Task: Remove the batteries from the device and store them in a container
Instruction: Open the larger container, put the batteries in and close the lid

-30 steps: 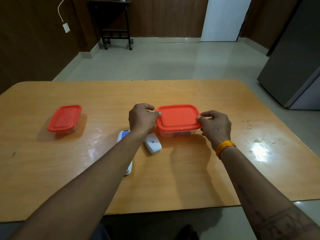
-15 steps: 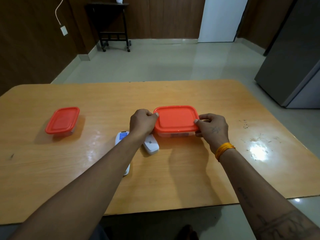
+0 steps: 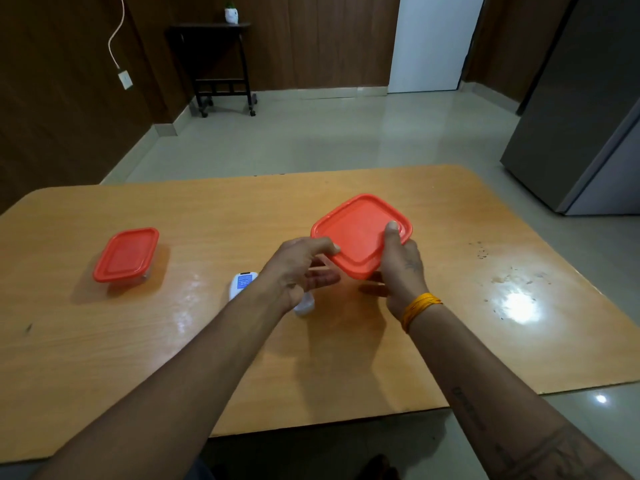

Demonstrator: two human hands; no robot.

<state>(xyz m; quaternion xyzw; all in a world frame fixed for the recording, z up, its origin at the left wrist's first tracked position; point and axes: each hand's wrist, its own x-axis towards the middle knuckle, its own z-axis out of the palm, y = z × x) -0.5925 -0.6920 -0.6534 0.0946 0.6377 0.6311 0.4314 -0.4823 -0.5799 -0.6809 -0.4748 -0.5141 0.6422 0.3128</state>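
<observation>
Since earlier frame, we have lifted red-lidded container point(image 3: 360, 233) off table point(image 3: 207, 341) and turned it diamond-wise; it was flat between both hands before. Right hand point(image 3: 401, 271) clamps near-right edge, thumb pressed on lid, fingers curled under. Left hand point(image 3: 301, 268) loosely open, fingers spread, thumb tip touching lid's left corner. Device point(image 3: 242, 284) lies on table just behind left wrist, mostly hidden. White cover point(image 3: 304, 304) peeks out below left hand. Second container point(image 3: 126, 254) sits well apart at left, lid on.
</observation>
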